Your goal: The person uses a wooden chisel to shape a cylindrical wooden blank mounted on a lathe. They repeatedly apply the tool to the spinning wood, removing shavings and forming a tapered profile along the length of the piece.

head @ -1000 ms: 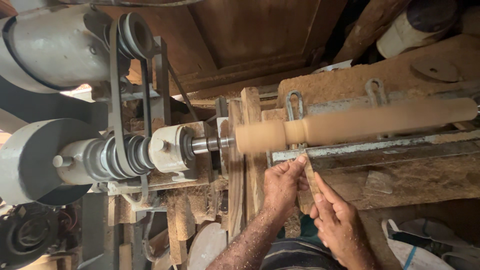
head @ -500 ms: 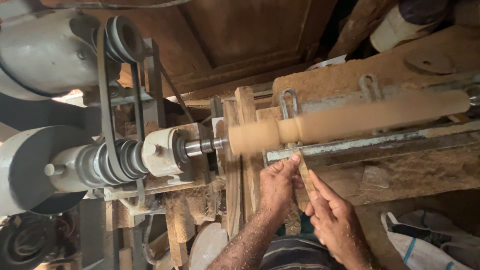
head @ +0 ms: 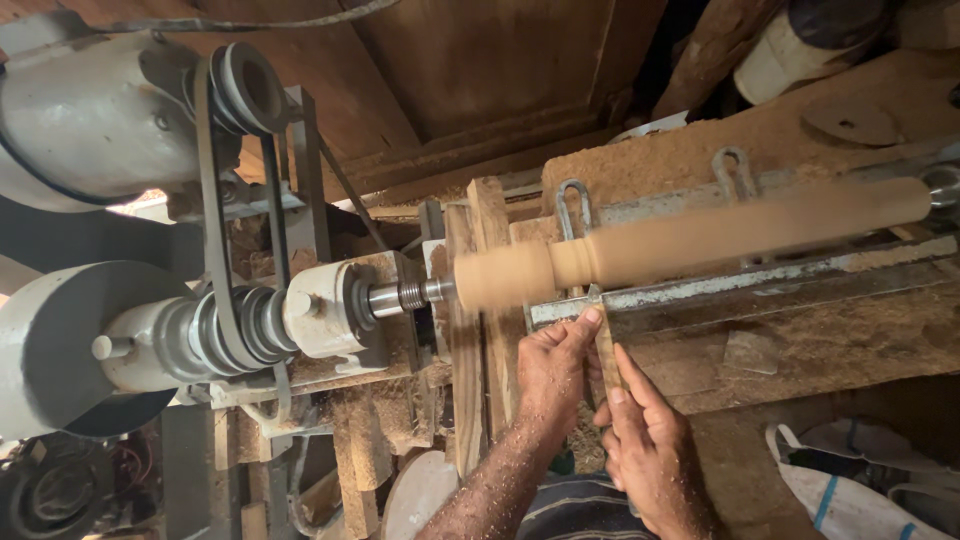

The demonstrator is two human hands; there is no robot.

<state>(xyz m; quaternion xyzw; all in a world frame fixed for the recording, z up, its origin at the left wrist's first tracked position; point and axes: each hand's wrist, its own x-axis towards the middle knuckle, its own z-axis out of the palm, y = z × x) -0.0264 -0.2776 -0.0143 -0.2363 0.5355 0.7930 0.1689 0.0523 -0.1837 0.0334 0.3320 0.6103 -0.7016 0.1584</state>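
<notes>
Your fingers point(head: 585, 325) on the left hand point(head: 550, 365) are curled shut around the upper part of a narrow turning chisel point(head: 604, 350), pressing it against the metal tool rest point(head: 760, 285). The right hand point(head: 650, 450) sits lower and nearer your body, its fingers extended along the chisel's shaft and closed on it from the side; how much handle lies under the palm cannot be told. The chisel's long axis runs up and away from you, roughly square to the spinning wooden spindle point(head: 700, 235), whose own axis runs left to right between the lathe headstock point(head: 330, 310) and the far right end. The spindle lies directly above and beyond the left hand, which is the nearer one. The chisel tip meets it at the groove just right of the rounded left section. Sawdust point(head: 690, 150) covers the ledge behind.
</notes>
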